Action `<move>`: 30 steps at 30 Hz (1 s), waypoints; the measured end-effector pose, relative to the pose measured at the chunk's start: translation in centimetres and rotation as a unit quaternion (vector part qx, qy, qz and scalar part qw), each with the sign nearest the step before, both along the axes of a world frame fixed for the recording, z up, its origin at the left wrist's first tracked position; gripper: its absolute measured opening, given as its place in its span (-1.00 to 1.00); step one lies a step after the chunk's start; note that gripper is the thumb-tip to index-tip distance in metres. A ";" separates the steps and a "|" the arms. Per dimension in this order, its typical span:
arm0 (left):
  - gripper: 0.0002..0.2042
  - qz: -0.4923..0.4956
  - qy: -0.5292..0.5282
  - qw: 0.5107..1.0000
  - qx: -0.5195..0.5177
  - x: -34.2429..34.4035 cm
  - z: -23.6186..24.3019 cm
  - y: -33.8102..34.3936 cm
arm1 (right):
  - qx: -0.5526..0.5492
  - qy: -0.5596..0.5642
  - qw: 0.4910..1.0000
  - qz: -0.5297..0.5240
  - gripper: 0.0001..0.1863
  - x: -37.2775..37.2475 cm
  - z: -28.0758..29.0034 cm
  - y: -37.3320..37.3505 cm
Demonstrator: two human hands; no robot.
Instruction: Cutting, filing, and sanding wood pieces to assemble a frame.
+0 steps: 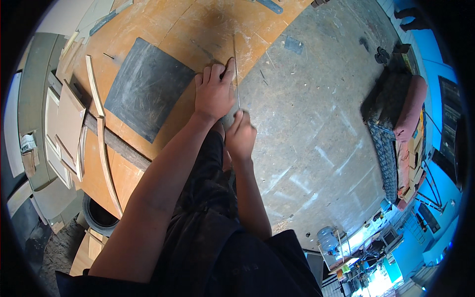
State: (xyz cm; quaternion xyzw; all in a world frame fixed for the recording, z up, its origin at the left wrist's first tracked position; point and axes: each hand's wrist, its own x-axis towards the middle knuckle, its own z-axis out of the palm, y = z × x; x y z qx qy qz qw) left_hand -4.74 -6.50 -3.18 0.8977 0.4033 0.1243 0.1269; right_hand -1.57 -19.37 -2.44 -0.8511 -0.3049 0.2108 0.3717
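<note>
Slim tool (238, 90) is gripped by the curled right hand (241, 136)

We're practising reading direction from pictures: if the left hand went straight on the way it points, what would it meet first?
The left hand would probably meet the long thin tool held in the right hand, which runs close along its right side; depth there is unclear.

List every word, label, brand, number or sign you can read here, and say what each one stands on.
Nothing here reads clearly enough to quote.
Black shirt: faint, small letter-like marks on it, too blurred to quote.
White packet at the far left: dark marks that may be print, too small to read.
Dark sheet on the table: scuffs and scratches, no lettering visible.
</note>
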 end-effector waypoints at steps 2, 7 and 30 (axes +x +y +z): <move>-0.42 -0.003 -0.010 1.000 0.005 -0.1 0.2 -0.2 | 0.005 0.029 1.000 -0.008 -0.70 -1.2 0.6 -3.1; -0.43 -0.004 -0.010 1.000 0.015 0.2 0.3 0.0 | 0.001 0.037 0.999 -0.017 -0.76 -0.1 0.8 0.3; -0.44 -0.005 -0.013 1.000 0.001 0.2 0.2 0.0 | -0.018 0.032 0.999 0.003 -0.72 0.0 0.5 -0.4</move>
